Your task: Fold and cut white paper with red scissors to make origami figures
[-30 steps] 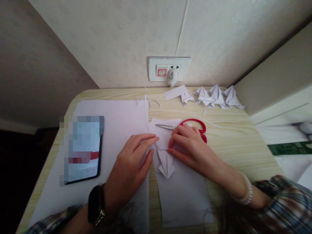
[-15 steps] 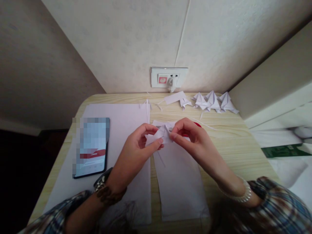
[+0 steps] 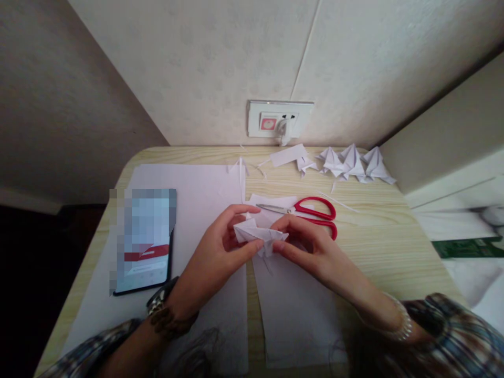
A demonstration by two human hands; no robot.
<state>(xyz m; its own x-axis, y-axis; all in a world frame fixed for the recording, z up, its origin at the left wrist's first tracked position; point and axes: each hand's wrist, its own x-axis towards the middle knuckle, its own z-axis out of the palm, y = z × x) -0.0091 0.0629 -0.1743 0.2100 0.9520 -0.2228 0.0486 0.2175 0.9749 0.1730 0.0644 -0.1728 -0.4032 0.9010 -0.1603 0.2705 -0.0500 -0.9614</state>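
Note:
A small folded white paper figure (image 3: 254,232) is held between my two hands, above a sheet of white paper (image 3: 299,315). My left hand (image 3: 224,244) grips its left side, the thumb lying along the lower edge and the fingers behind. At the right end, the thumb and fingers of my right hand (image 3: 303,239) close around the paper; part of the fold is hidden by the fingertips. Just beyond my right hand lie scissors with red handles (image 3: 315,207), their blades pointing left.
Several folded paper figures (image 3: 352,163) stand at the back right, near paper scraps (image 3: 289,155). A phone (image 3: 145,241) rests on the larger white sheets (image 3: 212,325) at left. A wall socket (image 3: 280,119) with a plug sits behind the wooden table (image 3: 378,236).
The paper figure has been turned and now shows a longer, spread shape. My hands have come slightly down, and more of the scissors shows.

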